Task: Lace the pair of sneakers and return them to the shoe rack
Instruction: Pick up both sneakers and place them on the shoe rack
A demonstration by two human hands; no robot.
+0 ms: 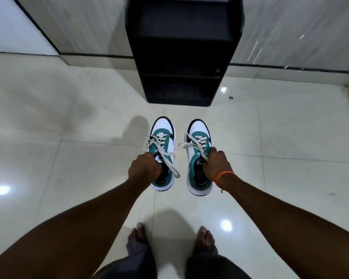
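Note:
Two white, teal and black sneakers hang in the air above the floor, toes pointing away from me. My left hand (144, 168) grips the left sneaker (163, 129) at its collar and tongue. My right hand (217, 165) grips the right sneaker (197, 130) the same way. Both shoes carry white laces threaded through the eyelets, with loose ends dangling. The black shoe rack (180, 51) stands straight ahead against the wall, its open shelves facing me and showing no shoes.
Glossy pale floor tiles (69, 158) surround me, with light glare spots. My bare feet (170, 238) stand below the shoes. A grey wall with a dark skirting line runs behind the rack. A small dark speck (231, 97) lies right of the rack's base.

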